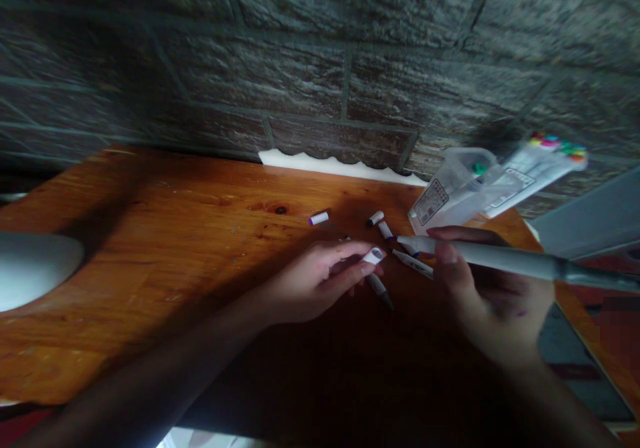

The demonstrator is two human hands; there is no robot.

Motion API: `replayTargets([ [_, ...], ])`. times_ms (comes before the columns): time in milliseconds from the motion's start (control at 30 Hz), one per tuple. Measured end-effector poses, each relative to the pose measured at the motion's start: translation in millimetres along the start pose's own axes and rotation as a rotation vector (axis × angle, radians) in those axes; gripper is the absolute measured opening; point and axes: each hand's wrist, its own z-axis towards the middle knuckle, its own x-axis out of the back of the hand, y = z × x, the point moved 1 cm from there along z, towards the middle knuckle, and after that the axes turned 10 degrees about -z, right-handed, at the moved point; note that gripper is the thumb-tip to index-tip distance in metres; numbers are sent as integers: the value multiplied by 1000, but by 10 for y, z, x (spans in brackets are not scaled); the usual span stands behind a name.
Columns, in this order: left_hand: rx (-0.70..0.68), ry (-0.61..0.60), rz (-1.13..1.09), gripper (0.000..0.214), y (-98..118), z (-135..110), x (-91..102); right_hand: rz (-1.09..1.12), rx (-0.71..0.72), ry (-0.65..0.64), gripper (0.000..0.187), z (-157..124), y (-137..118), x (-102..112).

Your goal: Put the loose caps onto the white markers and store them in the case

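Observation:
Between the thumb and fingers of my left hand [327,275] is a small white marker cap [373,256], its hollow end facing right. My right hand [493,295] grips a long white marker [500,258] with a dark far end, its pale tip pointing left toward the cap but apart from it. On the table between and beyond the hands lie loose caps, among them a purple-ended cap [319,219] and a dark-ended cap [375,219]. An uncapped marker [413,263] rests by my right fingers, and another marker [381,289] lies partly under my left hand.
A clear plastic holder [445,185] with a green-ended marker stands at the back right, beside a case of colourful markers [537,171]. A tablet-like dark panel [583,361] lies at the right edge. A white rounded object [37,269] is at left; a brick wall [300,68] rises behind.

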Motion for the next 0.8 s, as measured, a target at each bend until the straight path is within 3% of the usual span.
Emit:
replayTargets([
  [300, -57, 3, 128, 25, -29, 4, 20, -59, 115, -220, 17, -13, -9, -70],
  [400, -42, -16, 133, 25, -23, -9, 1, -176, 107, -183, 17, 27, 52, -48],
  [567, -21, -77, 80, 28, 3, -23, -39, -343, -75, -46, 17, 111, 249, 43],
  [800, -17, -45, -22, 25, 11, -17, -10, -121, -71, -55, 14, 50, 161, 6],
])
